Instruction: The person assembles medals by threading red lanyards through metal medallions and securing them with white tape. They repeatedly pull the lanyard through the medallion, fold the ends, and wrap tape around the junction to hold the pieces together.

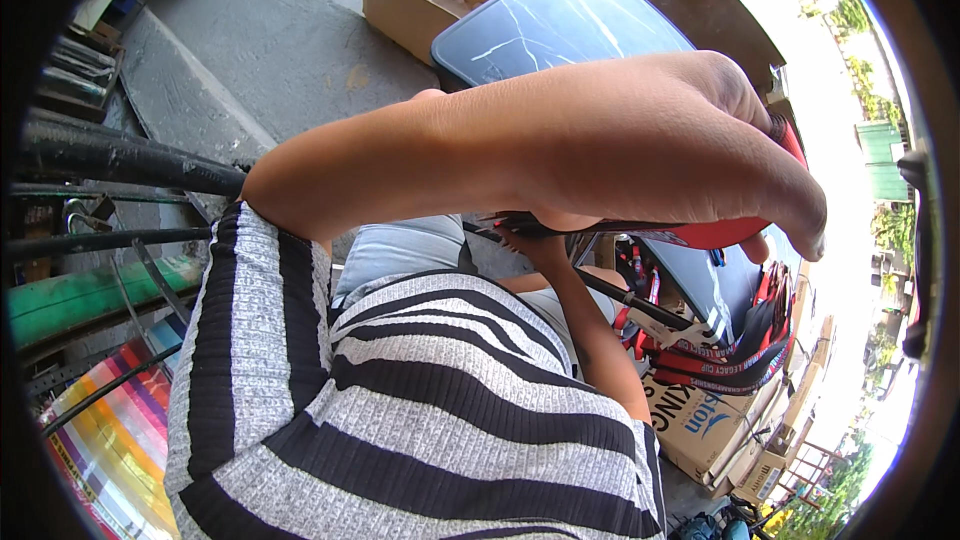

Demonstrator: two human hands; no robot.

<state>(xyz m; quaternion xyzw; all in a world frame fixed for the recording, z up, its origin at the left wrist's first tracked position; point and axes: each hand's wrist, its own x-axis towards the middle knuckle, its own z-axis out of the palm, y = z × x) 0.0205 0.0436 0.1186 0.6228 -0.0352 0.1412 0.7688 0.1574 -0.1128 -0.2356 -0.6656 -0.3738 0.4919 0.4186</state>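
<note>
My left arm stretches across the view close to the camera, from left to right. At its end, my left hand [765, 175] is closed around a red-and-black printed lanyard strap [722, 234], its fingers curling down over it. Below the forearm, my right hand [535, 245] is in front of my lap, its fingers closed on a black part of the strap. My left forearm hides much of the strap between the hands. More red-and-black lanyards [725, 365] hang in a bundle over the table's right side, beneath my left hand.
A dark blue marbled table top [570, 25] lies beyond my arm. An open cardboard box [405, 5] stands behind it. Printed cartons [695, 430] are stacked at lower right. Black metal bars [120, 155] and a green tube [95, 305] lie close at my left.
</note>
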